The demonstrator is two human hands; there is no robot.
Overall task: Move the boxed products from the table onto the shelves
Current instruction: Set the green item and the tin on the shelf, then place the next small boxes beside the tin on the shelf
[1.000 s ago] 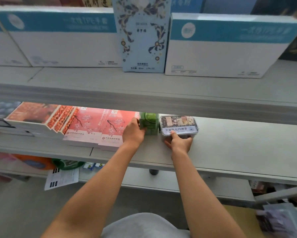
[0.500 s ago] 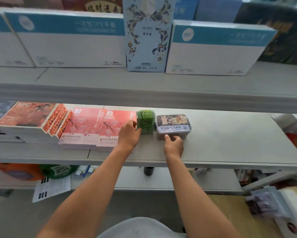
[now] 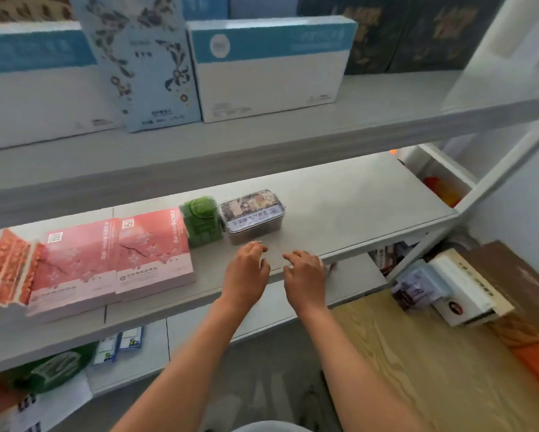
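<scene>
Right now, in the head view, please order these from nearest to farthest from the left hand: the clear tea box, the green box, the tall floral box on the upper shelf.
From the left hand:
1. Clear tea box, just beyond the fingertips, slightly right.
2. Green box, ahead to the left, beside the tea box.
3. Floral box, standing on the upper shelf, far above.

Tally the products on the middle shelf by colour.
Orange box: 1, cut by the frame edge
Pink boxes: 2
Green box: 1
Clear tub: 1
Total: 5
</scene>
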